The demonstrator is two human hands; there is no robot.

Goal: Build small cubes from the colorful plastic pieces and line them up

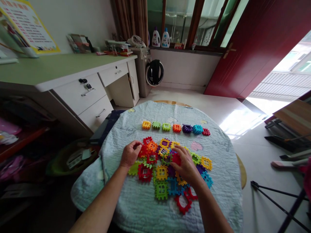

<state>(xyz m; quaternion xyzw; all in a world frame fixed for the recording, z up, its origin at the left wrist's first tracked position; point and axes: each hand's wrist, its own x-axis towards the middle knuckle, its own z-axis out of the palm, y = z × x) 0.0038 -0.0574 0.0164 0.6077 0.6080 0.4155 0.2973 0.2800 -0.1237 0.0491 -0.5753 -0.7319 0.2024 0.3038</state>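
Observation:
A loose pile of interlocking plastic building panels (pixel 161 173) in several colours, many with window cut-outs, lies on the cloth in front of me. My left hand (pixel 130 154) is at the left edge of the pile, next to red panels (pixel 145 150). Its thumb and fingertips are pressed together, and whatever lies between them is too small to tell. Over the right part of the pile, my right hand (pixel 186 163) curls its thumb and fingers around a red panel (pixel 176 158). Farther back, several small assembled blocks (pixel 166 127) stand in a row, orange-yellow at left, red at right.
A pale blue-green cloth (pixel 121 207) covers the round table. To the left stands a green-topped desk (pixel 60 68) with white drawers. Behind are a washing machine (pixel 143 69) with its door ajar and two detergent bottles (pixel 155 38). A tripod leg (pixel 274 187) stands at right.

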